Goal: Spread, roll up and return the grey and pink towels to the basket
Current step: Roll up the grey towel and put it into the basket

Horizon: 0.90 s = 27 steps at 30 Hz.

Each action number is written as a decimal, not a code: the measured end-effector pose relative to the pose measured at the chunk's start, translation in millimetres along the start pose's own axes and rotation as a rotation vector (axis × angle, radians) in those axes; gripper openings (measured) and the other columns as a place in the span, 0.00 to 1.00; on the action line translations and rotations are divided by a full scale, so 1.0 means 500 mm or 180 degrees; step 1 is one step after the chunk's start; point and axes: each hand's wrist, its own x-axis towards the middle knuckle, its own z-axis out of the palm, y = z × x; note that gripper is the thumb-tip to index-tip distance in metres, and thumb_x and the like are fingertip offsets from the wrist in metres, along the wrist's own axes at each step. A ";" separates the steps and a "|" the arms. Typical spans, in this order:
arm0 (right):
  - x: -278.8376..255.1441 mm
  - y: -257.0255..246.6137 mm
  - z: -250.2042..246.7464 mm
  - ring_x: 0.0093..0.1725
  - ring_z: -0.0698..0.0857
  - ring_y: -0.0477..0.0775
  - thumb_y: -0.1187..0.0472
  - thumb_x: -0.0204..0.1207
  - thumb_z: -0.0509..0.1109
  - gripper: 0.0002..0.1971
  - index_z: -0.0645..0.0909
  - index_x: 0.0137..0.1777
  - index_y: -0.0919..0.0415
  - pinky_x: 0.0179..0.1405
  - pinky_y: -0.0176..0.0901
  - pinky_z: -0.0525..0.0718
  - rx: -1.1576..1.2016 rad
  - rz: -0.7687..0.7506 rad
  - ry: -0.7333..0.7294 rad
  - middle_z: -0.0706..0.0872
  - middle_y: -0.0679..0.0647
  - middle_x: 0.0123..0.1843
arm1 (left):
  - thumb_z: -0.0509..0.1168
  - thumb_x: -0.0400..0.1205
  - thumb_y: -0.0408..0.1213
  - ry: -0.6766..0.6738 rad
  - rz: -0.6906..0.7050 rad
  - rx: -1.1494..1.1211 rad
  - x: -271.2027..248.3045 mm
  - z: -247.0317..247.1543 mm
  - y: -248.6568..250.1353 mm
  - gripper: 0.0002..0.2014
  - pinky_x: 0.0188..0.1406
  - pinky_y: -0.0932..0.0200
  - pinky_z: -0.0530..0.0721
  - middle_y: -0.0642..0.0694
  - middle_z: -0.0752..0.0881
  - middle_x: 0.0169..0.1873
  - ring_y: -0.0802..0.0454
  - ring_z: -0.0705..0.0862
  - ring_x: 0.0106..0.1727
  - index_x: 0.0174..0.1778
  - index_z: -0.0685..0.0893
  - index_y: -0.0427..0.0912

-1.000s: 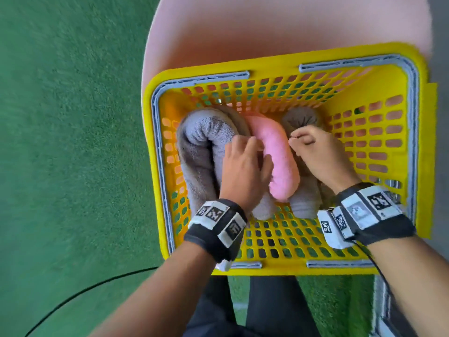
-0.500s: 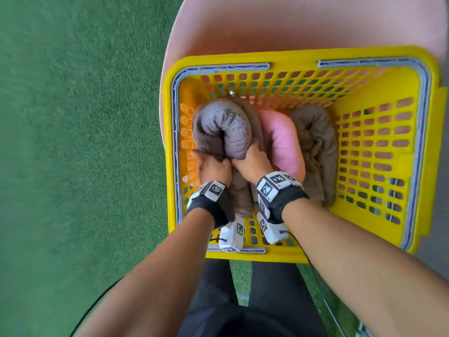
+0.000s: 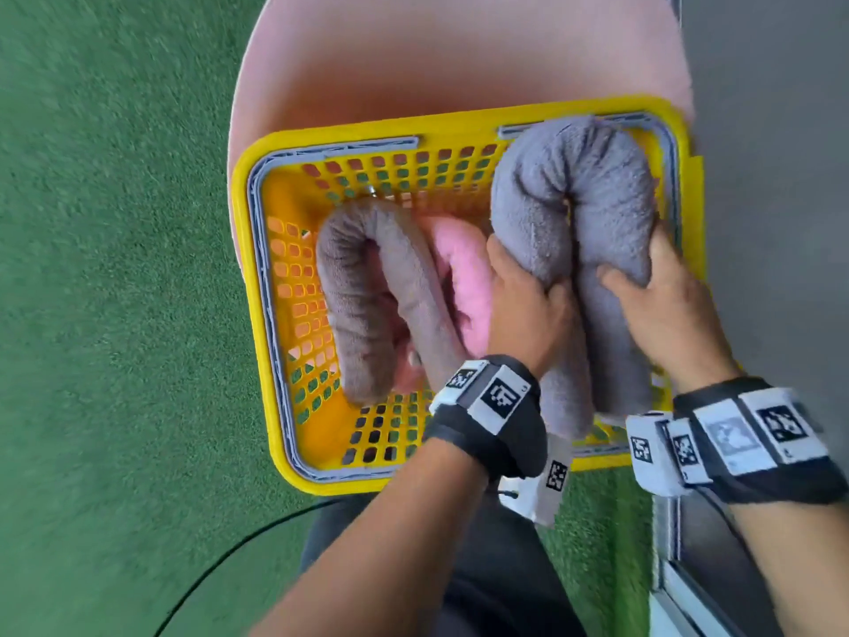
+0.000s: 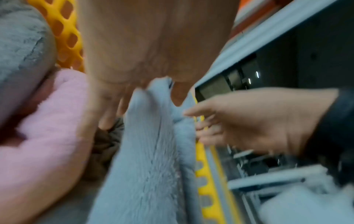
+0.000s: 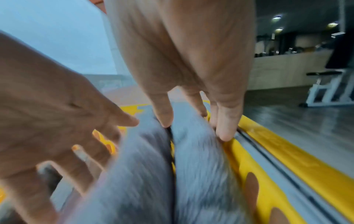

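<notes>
A light grey towel [image 3: 569,190], rolled and bent into a U, hangs above the right side of the yellow basket [image 3: 317,485]. My left hand [image 3: 519,287] grips its left leg and my right hand [image 3: 661,278] grips its right leg. In the basket lie a brownish-grey rolled towel [image 3: 367,291] on the left and a pink rolled towel [image 3: 464,278] beside it. The left wrist view shows the grey towel [image 4: 149,151] under my left hand's fingers [image 4: 107,106], with the pink towel [image 4: 47,136] to the left. In the right wrist view my fingers [image 5: 162,112] clasp the grey roll [image 5: 201,166].
The basket stands on a round pink seat [image 3: 459,62]. Green turf [image 3: 115,314] lies to the left, with a black cable [image 3: 220,554] on it. Grey floor [image 3: 758,177] runs along the right. The basket's front left floor is bare.
Both hands gripped the light grey roll low in the basket half a second ago. They now hold it raised over the basket's right side.
</notes>
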 end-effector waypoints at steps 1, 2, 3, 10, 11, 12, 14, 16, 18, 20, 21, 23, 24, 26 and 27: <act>0.009 0.011 -0.006 0.74 0.72 0.68 0.53 0.81 0.68 0.35 0.57 0.85 0.52 0.68 0.54 0.72 -0.0283 0.0123 -0.0080 0.71 0.66 0.77 | 0.61 0.80 0.40 -0.0305 -0.0116 0.0227 0.007 0.023 -0.011 0.36 0.72 0.48 0.70 0.28 0.73 0.69 0.34 0.74 0.71 0.79 0.52 0.30; 0.015 0.017 -0.006 0.75 0.70 0.67 0.53 0.81 0.67 0.35 0.57 0.85 0.54 0.71 0.53 0.69 -0.0460 0.0190 -0.0142 0.69 0.67 0.77 | 0.59 0.82 0.45 -0.0590 -0.0203 0.0618 0.010 0.036 -0.020 0.34 0.70 0.44 0.71 0.27 0.74 0.68 0.32 0.73 0.70 0.78 0.55 0.30; 0.019 0.017 -0.001 0.77 0.68 0.65 0.53 0.82 0.66 0.33 0.60 0.85 0.56 0.73 0.52 0.66 -0.0549 0.0148 -0.0145 0.67 0.66 0.78 | 0.57 0.83 0.48 -0.0767 -0.0233 0.1014 0.014 0.036 -0.037 0.31 0.66 0.40 0.72 0.26 0.75 0.66 0.30 0.74 0.69 0.75 0.60 0.30; 0.012 -0.067 0.202 0.64 0.82 0.65 0.56 0.80 0.67 0.18 0.80 0.68 0.58 0.60 0.52 0.79 -0.0581 -0.0510 -0.1085 0.86 0.62 0.62 | 0.61 0.81 0.38 0.0855 -0.1468 0.1179 0.065 -0.199 -0.221 0.27 0.70 0.44 0.72 0.29 0.73 0.70 0.31 0.73 0.69 0.75 0.65 0.34; 0.013 -0.081 0.240 0.66 0.81 0.66 0.53 0.80 0.67 0.22 0.76 0.72 0.59 0.62 0.53 0.78 -0.0646 -0.0531 -0.1282 0.84 0.63 0.66 | 0.62 0.80 0.38 0.0950 -0.1670 0.1083 0.077 -0.230 -0.246 0.28 0.71 0.44 0.73 0.30 0.73 0.71 0.32 0.74 0.70 0.76 0.64 0.34; 0.017 -0.092 0.279 0.69 0.78 0.67 0.50 0.80 0.67 0.28 0.69 0.77 0.60 0.64 0.54 0.76 -0.0712 -0.0527 -0.1436 0.81 0.65 0.70 | 0.63 0.80 0.38 0.0957 -0.1766 0.0969 0.089 -0.254 -0.265 0.30 0.70 0.44 0.74 0.31 0.74 0.71 0.33 0.75 0.70 0.77 0.64 0.34; 0.024 -0.112 0.344 0.69 0.78 0.69 0.46 0.79 0.69 0.39 0.57 0.82 0.63 0.64 0.57 0.77 -0.0795 -0.0440 -0.1600 0.78 0.70 0.72 | 0.66 0.80 0.38 0.0867 -0.1862 0.0782 0.112 -0.277 -0.292 0.30 0.67 0.46 0.78 0.34 0.77 0.70 0.35 0.78 0.68 0.77 0.66 0.34; 0.031 -0.122 0.391 0.66 0.81 0.72 0.44 0.78 0.70 0.45 0.49 0.84 0.64 0.61 0.59 0.78 -0.0810 -0.0245 -0.1624 0.79 0.73 0.69 | 0.68 0.80 0.39 0.0855 -0.1905 0.0705 0.128 -0.275 -0.300 0.31 0.65 0.52 0.79 0.34 0.78 0.69 0.37 0.79 0.68 0.77 0.67 0.33; 0.034 -0.123 0.424 0.65 0.82 0.72 0.44 0.79 0.69 0.47 0.44 0.85 0.64 0.60 0.58 0.78 -0.0816 -0.0039 -0.1604 0.79 0.73 0.68 | 0.68 0.81 0.39 0.0902 -0.1911 0.0629 0.142 -0.264 -0.303 0.32 0.63 0.55 0.76 0.33 0.75 0.71 0.38 0.77 0.70 0.78 0.64 0.31; 0.035 -0.116 0.440 0.64 0.83 0.73 0.45 0.81 0.67 0.43 0.45 0.84 0.64 0.59 0.58 0.79 -0.0835 0.0041 -0.1492 0.80 0.73 0.67 | 0.61 0.86 0.39 0.0991 -0.2017 0.0611 0.156 -0.260 -0.301 0.28 0.66 0.53 0.72 0.33 0.74 0.72 0.37 0.75 0.72 0.78 0.62 0.31; 0.033 -0.109 0.441 0.62 0.83 0.73 0.48 0.82 0.65 0.39 0.48 0.84 0.63 0.57 0.59 0.79 -0.0857 -0.0004 -0.1423 0.81 0.73 0.65 | 0.57 0.87 0.39 0.1112 -0.2073 0.0598 0.155 -0.263 -0.296 0.24 0.67 0.52 0.70 0.33 0.75 0.72 0.36 0.75 0.71 0.77 0.63 0.33; 0.029 -0.101 0.433 0.60 0.84 0.73 0.52 0.83 0.63 0.32 0.55 0.81 0.61 0.55 0.62 0.81 -0.0867 -0.0166 -0.1365 0.83 0.72 0.63 | 0.64 0.82 0.43 0.1233 -0.2065 0.0693 0.151 -0.272 -0.297 0.24 0.61 0.49 0.77 0.34 0.81 0.65 0.35 0.81 0.64 0.71 0.70 0.35; 0.025 -0.102 0.422 0.59 0.84 0.73 0.52 0.82 0.64 0.29 0.58 0.79 0.59 0.53 0.61 0.81 -0.0835 -0.0243 -0.1373 0.83 0.71 0.62 | 0.70 0.75 0.47 0.1176 -0.2021 0.0769 0.149 -0.278 -0.297 0.27 0.56 0.50 0.82 0.36 0.85 0.60 0.37 0.84 0.59 0.67 0.75 0.37; 0.013 -0.113 0.391 0.59 0.83 0.72 0.50 0.80 0.64 0.25 0.64 0.73 0.55 0.49 0.57 0.77 -0.0634 -0.0352 -0.1346 0.84 0.70 0.60 | 0.73 0.64 0.51 0.1069 -0.1807 0.0833 0.128 -0.281 -0.277 0.29 0.50 0.51 0.87 0.40 0.89 0.53 0.41 0.87 0.51 0.60 0.83 0.42; 0.003 -0.126 0.365 0.58 0.83 0.72 0.49 0.79 0.64 0.22 0.67 0.70 0.53 0.47 0.56 0.75 -0.0488 -0.0370 -0.1276 0.84 0.69 0.59 | 0.74 0.63 0.50 0.1049 -0.1679 0.0798 0.113 -0.276 -0.262 0.28 0.51 0.50 0.87 0.41 0.89 0.52 0.43 0.87 0.51 0.59 0.84 0.43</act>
